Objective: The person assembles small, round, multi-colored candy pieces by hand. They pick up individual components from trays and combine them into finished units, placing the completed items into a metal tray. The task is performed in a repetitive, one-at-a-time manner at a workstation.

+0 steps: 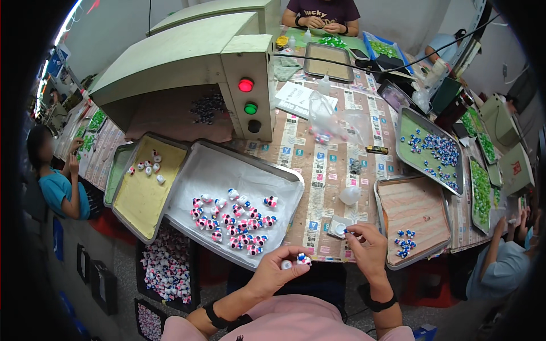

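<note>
- Left hand is up in front of the chest, fingers curled and pinched on a small white toy with blue and pink spots, just off the table edge.
- Right hand hovers at the table edge, thumb and forefinger pressed together on a tiny blue bit; too small to tell more.
- Right beside those fingertips, a small white dish sits on the table.
- To the left of the hands, a grey tray lined in white carries a cluster of finished toys, same white, pink and blue.
- Further left, a yellow-lined tray with a handful of plain white pieces near its far end.
- To the right of the right hand, a tray with a striped liner, a little heap of blue parts at its near corner.
- Behind it, a green-lined tray scattered with more blue parts.
- A cream machine with a red lamp and a green lamp stands at the back.
- Below the table, bins full of the spotted toys.
</note>
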